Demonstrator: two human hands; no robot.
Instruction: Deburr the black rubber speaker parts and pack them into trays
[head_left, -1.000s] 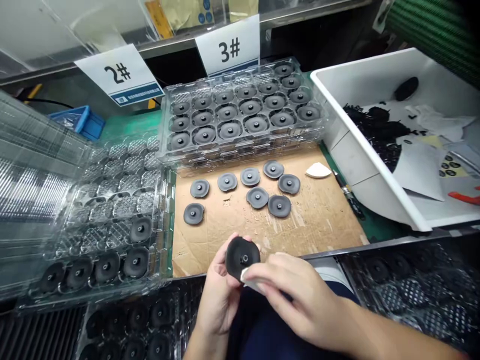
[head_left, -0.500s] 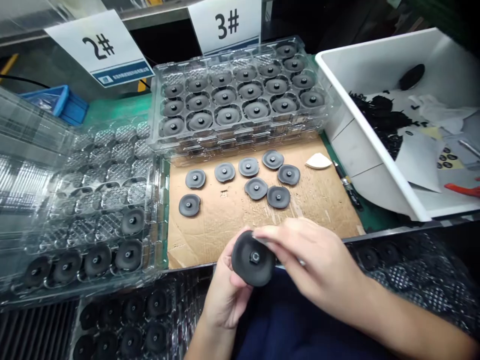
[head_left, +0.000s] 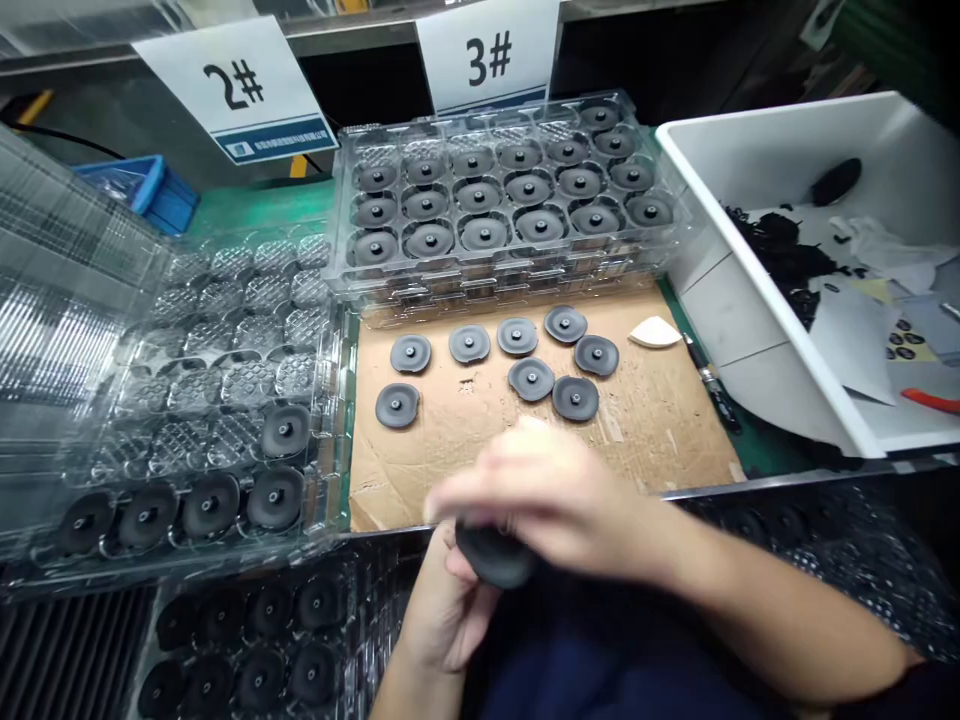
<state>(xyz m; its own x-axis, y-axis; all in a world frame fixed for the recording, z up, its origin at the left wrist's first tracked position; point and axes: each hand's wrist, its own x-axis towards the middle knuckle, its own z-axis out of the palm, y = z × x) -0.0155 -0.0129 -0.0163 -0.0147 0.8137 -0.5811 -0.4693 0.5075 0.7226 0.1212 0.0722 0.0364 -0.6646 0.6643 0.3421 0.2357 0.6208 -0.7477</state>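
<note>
Left hand (head_left: 444, 612) is closed from beneath around the rim of a black disc (head_left: 489, 560), which is held low at the near bench edge, just in front of the cardboard sheet (head_left: 660, 430); gripped by its edge in this way, the disc's upper face is left free for the other hand. The right hand (head_left: 547, 500) is laid across the top of that disc and is blurred, so whether its fingers pinch the disc or merely press on it cannot be told. At the right a white bin (head_left: 720, 290) is set within easy reach, and black scraps and paper pieces are seen in it. At the left a partly filled clear blister tray (head_left: 225, 330) is placed, with discs only in its nearest pockets. A full blister tray (head_left: 495, 285) is stacked on others behind the cardboard, below a sign marked 3# (head_left: 491, 55); each disc is seated in its own pocket, apparently so that the parts are kept apart. Eight loose discs (head_left: 531, 378) are spread flat and unstacked on the cardboard, each with its centre stud uppermost, and a small white wedge (head_left: 655, 332) is laid just beside them.
</note>
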